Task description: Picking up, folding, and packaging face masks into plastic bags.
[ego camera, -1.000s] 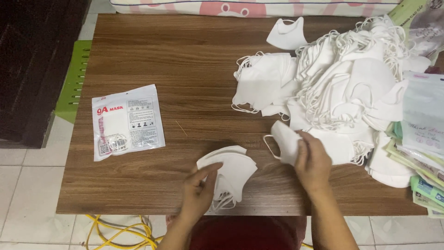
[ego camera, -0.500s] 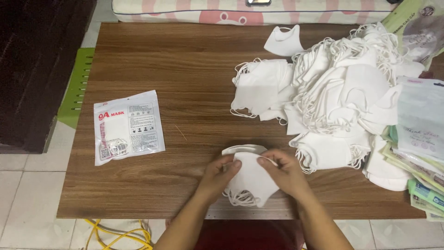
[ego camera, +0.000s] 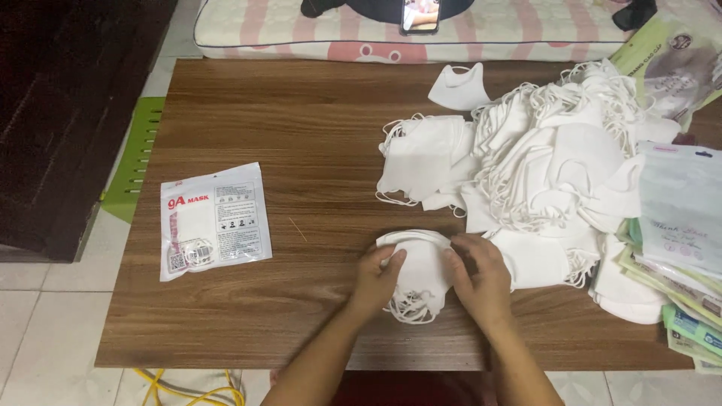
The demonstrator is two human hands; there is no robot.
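My left hand (ego camera: 380,274) and right hand (ego camera: 477,274) both pinch a small stack of white masks (ego camera: 420,271) on the table (ego camera: 316,128). Big mask pile (ego camera: 556,165) just right; sealed packet (ego camera: 213,219) well left.

A person's two bare hands rested on a brown wooden table (ego camera: 301,113), seen from above. The left hand (ego camera: 378,277) and right hand (ego camera: 479,277) pressed from either side on a small stack of white face masks (ego camera: 423,269), whose ear loops spilled toward the table's near edge. Just to the right lay a large heap of loose white masks (ego camera: 549,165), with one single mask (ego camera: 459,86) apart at the far edge. A sealed mask packet (ego camera: 213,219) lay well to the left. Stacked packets (ego camera: 681,225) sat at the right edge.
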